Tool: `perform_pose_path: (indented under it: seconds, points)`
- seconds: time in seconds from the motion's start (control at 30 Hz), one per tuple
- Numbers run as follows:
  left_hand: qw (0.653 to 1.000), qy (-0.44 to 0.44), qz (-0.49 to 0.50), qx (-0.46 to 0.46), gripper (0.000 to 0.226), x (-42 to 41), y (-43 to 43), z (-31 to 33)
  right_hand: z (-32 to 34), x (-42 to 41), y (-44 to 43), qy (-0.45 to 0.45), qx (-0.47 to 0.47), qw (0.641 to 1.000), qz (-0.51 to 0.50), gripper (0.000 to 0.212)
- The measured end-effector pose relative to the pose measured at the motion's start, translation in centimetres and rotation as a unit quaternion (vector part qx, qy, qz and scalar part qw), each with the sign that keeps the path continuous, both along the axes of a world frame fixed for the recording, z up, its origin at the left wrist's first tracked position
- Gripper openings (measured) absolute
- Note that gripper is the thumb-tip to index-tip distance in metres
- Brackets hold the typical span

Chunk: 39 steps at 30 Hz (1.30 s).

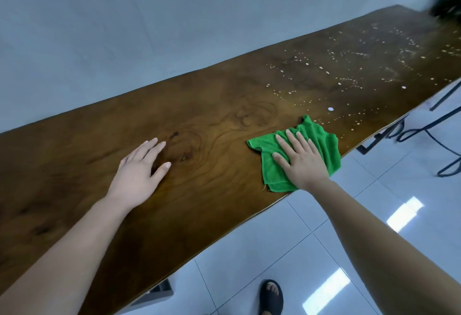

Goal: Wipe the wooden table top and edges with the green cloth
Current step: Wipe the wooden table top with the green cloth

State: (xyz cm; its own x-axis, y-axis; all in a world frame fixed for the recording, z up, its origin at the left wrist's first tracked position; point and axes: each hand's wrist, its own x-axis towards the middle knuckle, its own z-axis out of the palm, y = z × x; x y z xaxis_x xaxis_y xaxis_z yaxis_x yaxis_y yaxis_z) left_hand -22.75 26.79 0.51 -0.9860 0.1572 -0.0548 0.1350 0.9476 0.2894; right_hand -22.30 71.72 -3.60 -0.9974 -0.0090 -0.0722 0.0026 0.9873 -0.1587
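A: Item one, cloth [321, 145]: green, folded and rumpled, laid flat on the worktop [199, 125] near its front edge, roughly midway along.

B: Grip noted?

A: Right hand [301, 160]: palm down on the cloth, fingers spread, nothing pinched; the cloth is pressed to the wood. Left hand [139, 167]: flat on bare wood well apart from the cloth, fingers loosely spread, holding nothing.

B: Step in hand?

A: Wiping of the top is judged under way. The wood around and to the left of the cloth appears clean. Pale specks [349, 77] are scattered over the stretch beyond the cloth, towards the far right end.

B: Next move?

A: A push of the cloth rightward into the specks is called for, with pressure kept even; the edges are judged not yet done.

B: Writing, brands, labels?

A: None can be read. Also entered: tiled floor [311, 252], a sandalled foot [270, 294], dark cables [424, 130] at right.
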Motion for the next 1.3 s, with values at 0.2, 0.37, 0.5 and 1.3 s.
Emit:
perform_pose_path:
  seconds: [0.2, 0.37, 0.5, 1.3]
  points:
    - [0.998, 0.02, -0.06, 0.022, 0.071, -1.0, 8.2, -0.1, 0.0, -0.2, 0.7, 0.012, -0.01, 1.0, 0.023, 0.079]
    - [0.997, 0.022, -0.076, 0.014, 0.069, -3.1, 16.3, -1.0, -0.4, -1.7, 3.8, 0.022, -0.015, 0.997, 0.077, 0.079]
    - [0.997, 0.031, -0.063, 0.005, 0.069, -5.2, 22.6, -1.5, -0.6, -3.7, 8.0, 0.024, -0.025, 0.991, 0.13, 0.08]
    - [0.995, 0.04, 0.063, -0.059, 0.072, -9.1, 37.7, -4.5, 0.4, -19.1, 31.6, -0.007, 0.005, 1.0, -0.013, 0.087]
